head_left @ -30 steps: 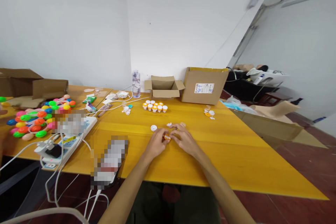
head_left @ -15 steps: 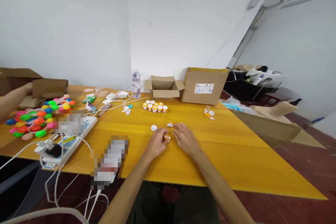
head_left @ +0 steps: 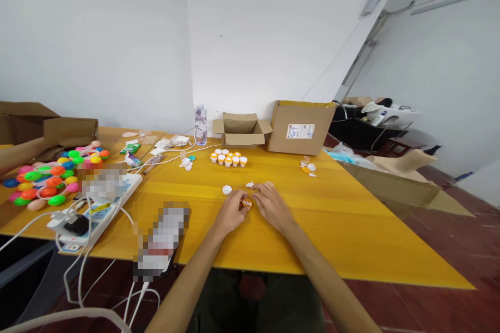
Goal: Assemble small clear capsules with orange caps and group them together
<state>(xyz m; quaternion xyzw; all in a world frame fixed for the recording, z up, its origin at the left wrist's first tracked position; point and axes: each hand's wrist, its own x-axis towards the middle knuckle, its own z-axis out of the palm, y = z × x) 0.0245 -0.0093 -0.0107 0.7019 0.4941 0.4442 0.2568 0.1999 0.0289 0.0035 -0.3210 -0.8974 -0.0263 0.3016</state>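
My left hand (head_left: 230,213) is closed on a small round orange cap-like piece (head_left: 247,202) with something white inside, held low over the table. Just to its right, my right hand (head_left: 272,207) has its fingers reaching forward and apart, with nothing visible between them. Its fingertips are close to a little cluster of white parts (head_left: 249,184); whether they touch it I cannot tell. Beyond my left hand lies a white round disc (head_left: 227,190). Farther back stand several small white-and-orange capped pieces (head_left: 228,158), grouped together.
An open cardboard box (head_left: 244,139), a closed carton (head_left: 300,127) and a water bottle (head_left: 200,125) line the wall. Loose small parts (head_left: 308,167) lie at right. On the left are a phone (head_left: 162,239), a power strip (head_left: 105,216), colourful balls (head_left: 54,182) and another person's arm (head_left: 21,155).
The view has shifted slightly. My left hand keeps the orange piece, and my right hand stays beside it with little movement. The other person's arm at left has come lower.
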